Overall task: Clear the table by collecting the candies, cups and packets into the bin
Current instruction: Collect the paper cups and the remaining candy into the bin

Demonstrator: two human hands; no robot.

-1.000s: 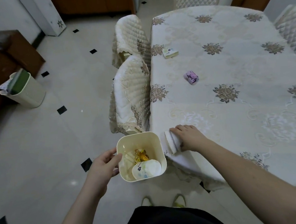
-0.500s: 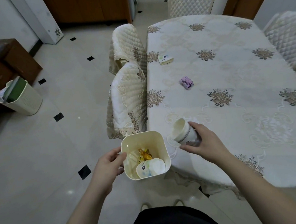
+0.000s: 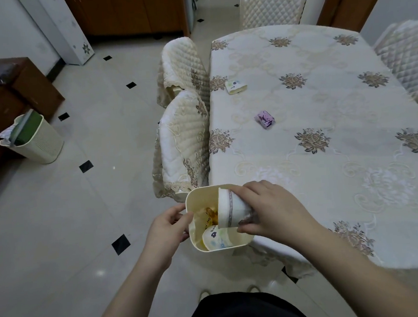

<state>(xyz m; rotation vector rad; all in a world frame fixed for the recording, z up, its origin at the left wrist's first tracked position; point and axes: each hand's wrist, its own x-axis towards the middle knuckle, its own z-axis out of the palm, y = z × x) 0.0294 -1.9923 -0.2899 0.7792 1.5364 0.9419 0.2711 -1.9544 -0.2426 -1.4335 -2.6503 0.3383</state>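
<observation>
- Head view looks down on a small cream bin [image 3: 191,210] held in the air just off the near left corner of the bench [image 3: 326,150].
- Over the bin's mouth the right hand [image 3: 271,209] holds a white paper cup [image 3: 230,210] tipped on its side, rim toward the bin's far wall, fingers [image 3: 240,189] clamped round its body and base.
- Inside the bin, under that cup, lie another paper cup [image 3: 217,238] with a small dark flower print and some amber-wrapped candies [image 3: 210,214].
- The left hand [image 3: 167,227] grips the bin's left wall, thumb over the rim and fingers closed against the outside.
- Beyond the bin, on the flowered cloth, a purple packet [image 3: 264,119] lies well away toward the bench's middle.
- Farther from the bin, near the bench's left edge, a pale cup [image 3: 235,86] lies on its side.
- Left of the bin's far side stand two quilted chairs [image 3: 184,140], pushed in against the bench.
- Well to the left of the bin, on the tiled floor [image 3: 94,191], a ribbed waste basket [image 3: 37,143] stands beside a brown cabinet [image 3: 13,92].
</observation>
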